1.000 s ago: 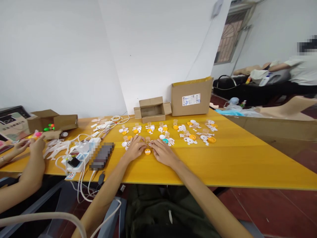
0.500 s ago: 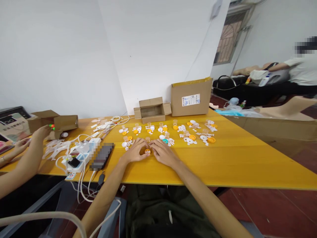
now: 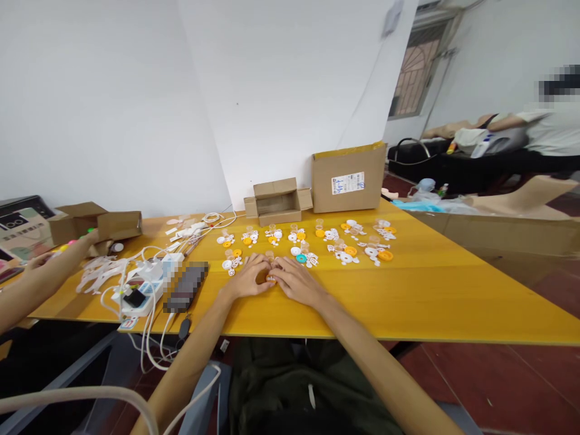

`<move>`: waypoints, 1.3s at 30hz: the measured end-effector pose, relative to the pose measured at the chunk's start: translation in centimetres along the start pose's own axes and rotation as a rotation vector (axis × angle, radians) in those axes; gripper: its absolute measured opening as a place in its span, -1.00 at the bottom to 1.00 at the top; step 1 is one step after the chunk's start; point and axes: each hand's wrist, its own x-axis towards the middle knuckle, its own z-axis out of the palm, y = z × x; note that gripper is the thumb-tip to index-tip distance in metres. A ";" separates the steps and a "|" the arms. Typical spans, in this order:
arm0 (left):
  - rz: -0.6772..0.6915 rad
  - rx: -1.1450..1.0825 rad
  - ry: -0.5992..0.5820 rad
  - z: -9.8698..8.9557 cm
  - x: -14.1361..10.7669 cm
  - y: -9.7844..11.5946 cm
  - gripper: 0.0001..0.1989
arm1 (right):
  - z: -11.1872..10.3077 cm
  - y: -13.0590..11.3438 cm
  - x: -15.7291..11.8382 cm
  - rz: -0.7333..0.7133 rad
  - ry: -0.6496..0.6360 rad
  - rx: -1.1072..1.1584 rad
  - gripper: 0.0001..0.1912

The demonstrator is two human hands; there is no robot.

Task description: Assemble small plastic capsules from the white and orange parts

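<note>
My left hand (image 3: 251, 276) and my right hand (image 3: 298, 280) meet low over the table near its front edge. Between their fingertips is a small orange plastic wheel (image 3: 270, 278), now mostly covered by my fingers. The fingers of both hands are curled in around it. Just beyond them a clear plastic cup (image 3: 270, 255) is partly hidden. Left of my left hand lies a group of white gears (image 3: 227, 264) with an orange wheel (image 3: 237, 253). Past my right hand are a teal wheel (image 3: 301, 258) and white perforated pieces (image 3: 312, 260).
More groups of white and orange parts (image 3: 347, 256) spread toward the back. An open carton (image 3: 278, 211) and a larger box (image 3: 348, 181) stand by the wall. Left are a power strip (image 3: 151, 284), cables, a phone (image 3: 188, 287) and another person's arm (image 3: 58, 272).
My right thumb and fingers have closed over the orange wheel, which showed more before. My left hand has hardly moved. The other person's arm at left has shifted.
</note>
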 end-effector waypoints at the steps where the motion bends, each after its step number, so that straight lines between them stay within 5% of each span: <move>1: -0.006 -0.001 -0.010 0.0 0.0 0.1 -0.86 | 0.0 0.0 0.0 -0.002 -0.001 -0.006 -0.75; 18: -0.006 -0.032 -0.038 0.4 0.3 0.6 -0.67 | 0.4 0.1 0.3 -0.011 0.014 -0.049 -0.84; 39: -0.012 -0.033 0.013 0.2 0.1 0.2 -0.69 | 0.1 0.3 0.1 0.003 -0.002 0.025 -0.76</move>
